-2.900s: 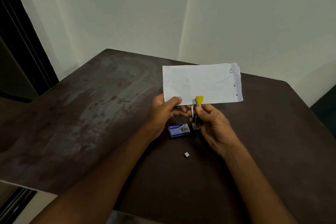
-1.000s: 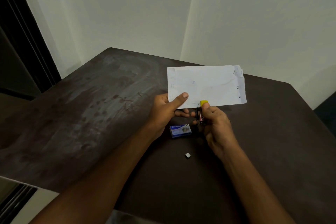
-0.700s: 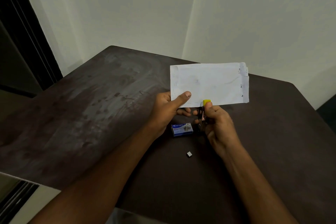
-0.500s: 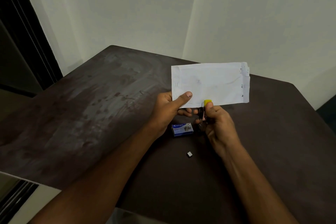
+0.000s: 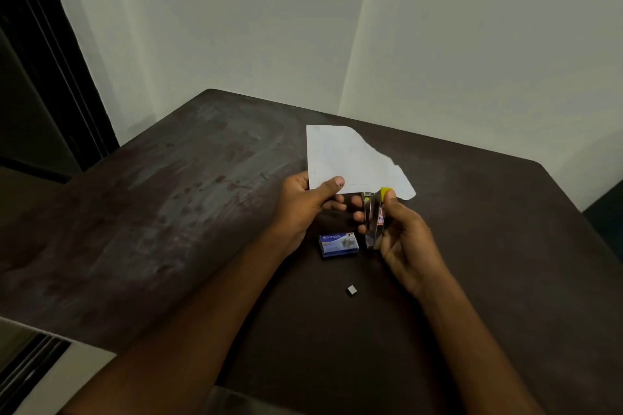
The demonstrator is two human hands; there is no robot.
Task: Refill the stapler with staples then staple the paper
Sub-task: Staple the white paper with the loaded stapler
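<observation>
The stapler (image 5: pixel 374 216) stands nearly upright in the right hand (image 5: pixel 404 239), above a dark bench (image 5: pixel 168 212). The fingers are curled shut around its body, and the thumb rests by the yellow cap (image 5: pixel 385 191) at its top. Its two arms are parted in a narrow V, with the open mouth pointing up at the bottom edge of the paper (image 5: pixel 350 162), probably so the sheet can slide in between them. The left hand (image 5: pixel 303 202) pinches the paper's lower left corner, thumb on the near face and fingers behind. This holds the sheet up off the bench so that its edge meets the stapler. The paper's right side sags or curls away, so its outline looks slanted. A blue staple box (image 5: pixel 338 244) lies flat on the bench just under the hands, close enough to reach. A small grey block (image 5: pixel 351 289), perhaps a strip of staples, lies alone nearer the person. Refilling appears to be done, and the stapling step is in hand. Whether the paper's edge is already between the stapler's arms cannot be told.
</observation>
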